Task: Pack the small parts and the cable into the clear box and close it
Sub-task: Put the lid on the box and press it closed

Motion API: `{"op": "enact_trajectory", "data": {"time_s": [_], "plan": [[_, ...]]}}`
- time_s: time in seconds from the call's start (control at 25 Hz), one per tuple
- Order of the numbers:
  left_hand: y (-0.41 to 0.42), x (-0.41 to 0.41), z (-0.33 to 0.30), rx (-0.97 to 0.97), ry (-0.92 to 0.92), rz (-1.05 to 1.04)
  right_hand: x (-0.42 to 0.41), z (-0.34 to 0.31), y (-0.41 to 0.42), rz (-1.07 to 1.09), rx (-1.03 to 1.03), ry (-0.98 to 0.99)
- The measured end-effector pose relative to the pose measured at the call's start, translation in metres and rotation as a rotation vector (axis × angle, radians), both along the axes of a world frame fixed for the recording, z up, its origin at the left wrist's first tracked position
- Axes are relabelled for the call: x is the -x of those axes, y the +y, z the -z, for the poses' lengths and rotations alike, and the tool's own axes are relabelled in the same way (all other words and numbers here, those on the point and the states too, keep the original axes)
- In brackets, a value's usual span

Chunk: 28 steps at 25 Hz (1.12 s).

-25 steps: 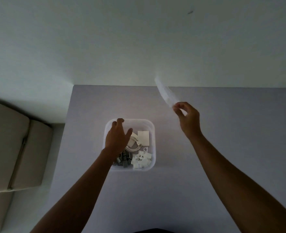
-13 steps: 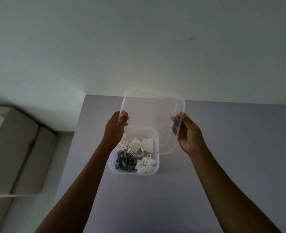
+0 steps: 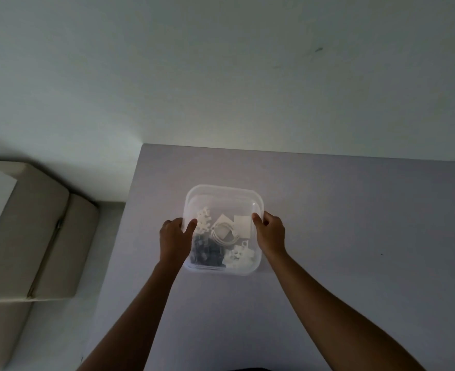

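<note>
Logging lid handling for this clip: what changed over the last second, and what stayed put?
The clear lid came from the right hand alone to both hands, then down onto the clear box; the left hand now grips its left edge. Cable and small parts stayed inside.

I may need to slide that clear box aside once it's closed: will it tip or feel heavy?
Probably light: the clear box holds only small plastic parts and a coiled cable. It looks low and wide, so tipping seems unlikely. On the smooth table it would likely slide easily, contents rattling.
</note>
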<state>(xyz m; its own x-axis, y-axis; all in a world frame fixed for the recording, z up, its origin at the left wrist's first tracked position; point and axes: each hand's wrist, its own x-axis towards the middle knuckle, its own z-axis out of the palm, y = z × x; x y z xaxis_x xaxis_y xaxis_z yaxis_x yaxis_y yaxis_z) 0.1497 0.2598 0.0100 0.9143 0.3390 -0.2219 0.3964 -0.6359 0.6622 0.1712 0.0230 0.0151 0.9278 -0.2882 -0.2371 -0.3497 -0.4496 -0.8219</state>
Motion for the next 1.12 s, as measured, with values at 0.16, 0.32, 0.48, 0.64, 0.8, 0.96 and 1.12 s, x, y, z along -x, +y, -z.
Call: {"op": "enact_trajectory", "data": {"time_s": [0.16,0.32,0.48,0.64,0.8,0.96,1.12], "plan": [[0.002,0.001,0.001,-0.016,0.003,0.028,-0.008,0.021,0.002,-0.02,0.109,0.027],[0.003,-0.002,0.009,-0.024,0.031,0.054,-0.01,0.032,-0.002,-0.034,0.148,0.082],[0.005,-0.005,0.018,-0.01,0.03,-0.012,-0.01,0.038,0.001,-0.035,0.168,0.131],[0.003,-0.011,0.021,0.014,0.052,-0.001,-0.01,0.04,0.002,-0.034,0.205,0.159],[0.007,-0.015,0.029,0.066,0.071,-0.025,-0.008,0.033,0.005,-0.051,0.262,0.157],[0.005,-0.02,0.031,0.084,0.122,-0.016,-0.009,0.028,0.007,-0.048,0.263,0.193],[0.001,-0.026,0.028,0.085,0.163,-0.013,-0.016,0.032,0.006,-0.022,0.182,0.224]]}}
